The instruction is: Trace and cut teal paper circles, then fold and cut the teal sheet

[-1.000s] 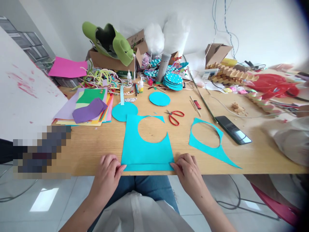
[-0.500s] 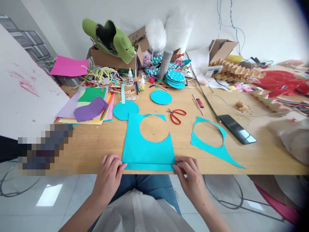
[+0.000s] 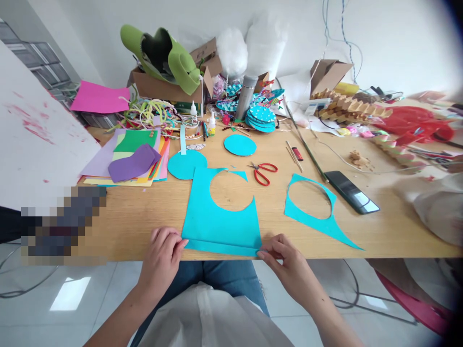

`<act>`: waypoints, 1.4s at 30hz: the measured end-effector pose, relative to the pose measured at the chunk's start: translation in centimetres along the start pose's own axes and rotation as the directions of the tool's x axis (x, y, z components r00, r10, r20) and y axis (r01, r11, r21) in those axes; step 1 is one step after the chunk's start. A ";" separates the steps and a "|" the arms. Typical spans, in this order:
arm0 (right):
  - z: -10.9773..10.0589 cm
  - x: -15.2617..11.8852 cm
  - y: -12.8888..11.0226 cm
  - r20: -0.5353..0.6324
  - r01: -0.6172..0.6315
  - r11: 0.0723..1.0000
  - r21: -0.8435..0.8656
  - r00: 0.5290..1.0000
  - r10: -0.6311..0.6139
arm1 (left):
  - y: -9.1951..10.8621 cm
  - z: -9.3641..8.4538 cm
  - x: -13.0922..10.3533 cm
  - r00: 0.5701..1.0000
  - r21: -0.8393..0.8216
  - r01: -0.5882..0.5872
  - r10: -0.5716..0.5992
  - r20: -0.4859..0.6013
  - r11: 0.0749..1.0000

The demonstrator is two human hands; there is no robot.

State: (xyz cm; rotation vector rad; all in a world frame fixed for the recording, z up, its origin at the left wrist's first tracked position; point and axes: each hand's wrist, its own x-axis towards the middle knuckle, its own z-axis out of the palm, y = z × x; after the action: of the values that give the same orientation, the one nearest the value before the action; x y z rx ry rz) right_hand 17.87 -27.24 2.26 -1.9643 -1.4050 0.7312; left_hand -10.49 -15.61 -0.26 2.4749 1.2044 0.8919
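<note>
A turquoise paper sheet (image 3: 220, 223) with a round hole cut through its upper right lies at the table's front edge. Its near edge is folded over into a narrow strip. My left hand (image 3: 164, 249) pinches the left end of this fold between thumb and fingers. At the right end, my right hand (image 3: 282, 253) grips the fold in the same way. Beyond the sheet lie two turquoise discs, one at the left (image 3: 188, 165) with a pale strip, the other disc (image 3: 240, 145) farther back. Red-handled scissors (image 3: 265, 172) rest open right of the hole.
A turquoise offcut (image 3: 310, 220) and a dark phone (image 3: 352, 192) lie to the right. Coloured papers (image 3: 133, 161) are stacked at the left. Glue bottles (image 3: 211, 126), a grey cylinder (image 3: 246, 99) and stacked dotted discs (image 3: 261, 118) stand at the back. A stick (image 3: 307, 144) slants across the table.
The sheet has turned slightly, its left near corner shifting away from the table edge. Both hands keep their pinch on the fold. The whole view has shifted a little.
</note>
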 end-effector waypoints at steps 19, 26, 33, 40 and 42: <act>1.3 1.1 0.7 -0.180 0.014 0.999 0.050 0.984 -0.005 | -0.6 0.0 1.0 0.998 -0.072 0.056 -0.057 -0.016 0.996; 1.2 0.5 1.4 -0.161 0.069 0.989 -0.131 0.983 -0.090 | -1.3 0.1 1.0 0.996 -0.132 0.072 -0.064 0.064 0.989; 1.9 -0.1 1.8 -0.226 0.036 0.998 -0.058 0.973 -0.048 | -1.2 0.1 1.1 0.995 -0.109 0.076 -0.067 0.080 0.991; 2.3 -0.5 1.9 -0.252 0.034 0.997 0.071 0.968 -0.015 | -1.2 0.3 1.0 0.995 -0.091 0.074 -0.066 0.079 0.993; 2.3 -0.6 1.8 -0.253 0.039 0.996 0.084 0.967 -0.016 | -1.1 0.2 1.0 0.996 -0.085 0.066 -0.060 0.073 0.994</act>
State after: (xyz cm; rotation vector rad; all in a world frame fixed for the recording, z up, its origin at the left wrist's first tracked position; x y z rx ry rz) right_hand 17.09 -27.86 -0.57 -1.8904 -1.2238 0.5007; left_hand -10.58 -14.11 -0.56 2.3656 1.1866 0.8159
